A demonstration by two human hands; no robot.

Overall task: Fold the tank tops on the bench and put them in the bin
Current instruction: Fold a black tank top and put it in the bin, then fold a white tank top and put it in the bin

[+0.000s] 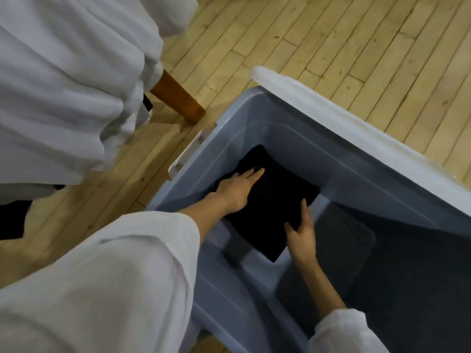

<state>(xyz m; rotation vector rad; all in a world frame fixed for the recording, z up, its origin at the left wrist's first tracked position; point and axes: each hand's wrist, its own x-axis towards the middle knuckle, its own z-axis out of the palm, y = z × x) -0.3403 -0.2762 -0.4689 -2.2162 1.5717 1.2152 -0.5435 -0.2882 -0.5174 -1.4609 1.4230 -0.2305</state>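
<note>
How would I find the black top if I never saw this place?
Look on the pale wooden plank floor for the big grey-blue plastic bin. Down inside it lies a folded black cloth tank top, with the left hand flat on it and the right hand holding its edge. Unlike the hard grey-blue walls round it, it is soft and black.

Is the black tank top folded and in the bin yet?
Folded and in: the black tank top is a compact rectangle inside the bin, left hand flat on it, right hand at its edge.
</note>
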